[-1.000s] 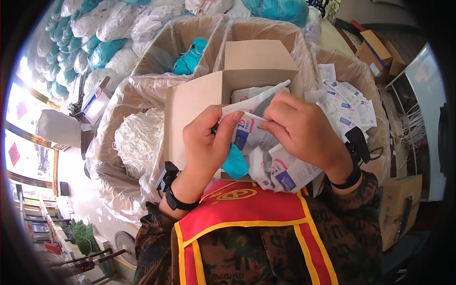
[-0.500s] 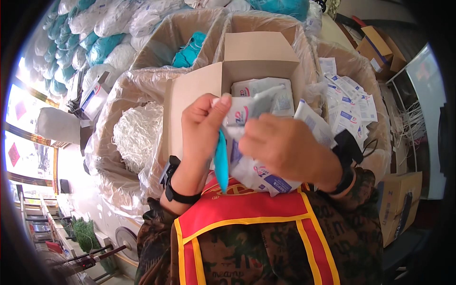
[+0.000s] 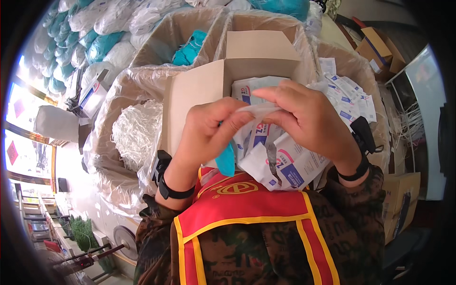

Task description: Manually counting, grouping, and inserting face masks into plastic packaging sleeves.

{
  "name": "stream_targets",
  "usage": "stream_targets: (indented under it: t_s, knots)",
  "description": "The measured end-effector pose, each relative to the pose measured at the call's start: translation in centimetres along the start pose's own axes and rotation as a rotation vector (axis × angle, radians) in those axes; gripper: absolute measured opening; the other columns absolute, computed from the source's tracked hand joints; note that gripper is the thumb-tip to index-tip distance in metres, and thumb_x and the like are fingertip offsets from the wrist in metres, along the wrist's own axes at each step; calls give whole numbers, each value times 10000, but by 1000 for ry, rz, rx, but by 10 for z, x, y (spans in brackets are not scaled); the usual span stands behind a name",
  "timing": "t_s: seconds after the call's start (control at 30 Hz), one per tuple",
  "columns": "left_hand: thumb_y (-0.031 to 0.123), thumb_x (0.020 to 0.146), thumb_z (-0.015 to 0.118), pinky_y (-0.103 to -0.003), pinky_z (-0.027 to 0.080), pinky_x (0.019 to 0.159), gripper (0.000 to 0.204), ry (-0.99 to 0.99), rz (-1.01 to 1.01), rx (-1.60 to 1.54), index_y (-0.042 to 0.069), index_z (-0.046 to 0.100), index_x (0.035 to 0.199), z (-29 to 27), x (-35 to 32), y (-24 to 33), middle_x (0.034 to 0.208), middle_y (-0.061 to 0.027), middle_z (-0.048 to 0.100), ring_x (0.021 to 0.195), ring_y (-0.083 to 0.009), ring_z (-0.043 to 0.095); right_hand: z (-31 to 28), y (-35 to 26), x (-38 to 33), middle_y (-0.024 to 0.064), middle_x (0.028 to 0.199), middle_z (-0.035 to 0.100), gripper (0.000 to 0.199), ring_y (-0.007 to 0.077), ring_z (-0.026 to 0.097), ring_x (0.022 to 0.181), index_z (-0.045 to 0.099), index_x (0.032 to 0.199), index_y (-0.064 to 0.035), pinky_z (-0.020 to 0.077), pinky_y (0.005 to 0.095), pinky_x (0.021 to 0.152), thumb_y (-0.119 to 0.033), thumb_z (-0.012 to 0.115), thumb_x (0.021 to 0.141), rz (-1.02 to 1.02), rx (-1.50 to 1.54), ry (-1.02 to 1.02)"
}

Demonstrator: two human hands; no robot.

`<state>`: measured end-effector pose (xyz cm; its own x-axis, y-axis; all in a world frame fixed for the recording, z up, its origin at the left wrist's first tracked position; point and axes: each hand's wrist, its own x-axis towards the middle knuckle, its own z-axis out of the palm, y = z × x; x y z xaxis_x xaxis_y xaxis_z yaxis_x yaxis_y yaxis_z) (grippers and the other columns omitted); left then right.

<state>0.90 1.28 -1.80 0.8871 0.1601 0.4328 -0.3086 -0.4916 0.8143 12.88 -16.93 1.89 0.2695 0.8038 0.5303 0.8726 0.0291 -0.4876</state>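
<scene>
My left hand (image 3: 209, 135) and my right hand (image 3: 304, 118) meet over an open cardboard box (image 3: 247, 52), both pinching the same white paper packet (image 3: 256, 128) with blue and red print. A teal piece (image 3: 225, 161) hangs down below my left fingers. Several more white packets (image 3: 285, 166) lie bunched against my chest under my right hand. Inside the box lie further white packets (image 3: 247, 88).
A plastic-lined bin of white string (image 3: 135, 135) stands at left. A bin of white printed packets (image 3: 349, 95) is at right. Behind, a bin holds teal items (image 3: 190, 47). Bags of white and teal goods (image 3: 85, 33) pile at the far left. Cardboard boxes (image 3: 375, 45) stand at right.
Both hands have drawn closer to my chest and come together on one packet; the teal piece now hangs lower under my left hand.
</scene>
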Motion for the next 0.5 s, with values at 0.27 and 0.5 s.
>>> stream_targets:
  t_s: [0.27,0.5]
  knots:
    - [80,884,664,-283,488,595,52,137,38,79,29,663,895,11,-7,10,756,-100,668,660,-197,653,10,4,4,103,824,549,134,316,600,735,583,837,-41,463,390,623,-111,696,820,36,96,-9]
    - [65,897,662,-204,422,620,48,190,-281,-410,26,650,872,20,-9,-2,760,7,630,712,-57,549,22,1,-4,85,748,483,156,271,526,660,540,751,-56,435,360,560,-34,689,709,-151,-208,18]
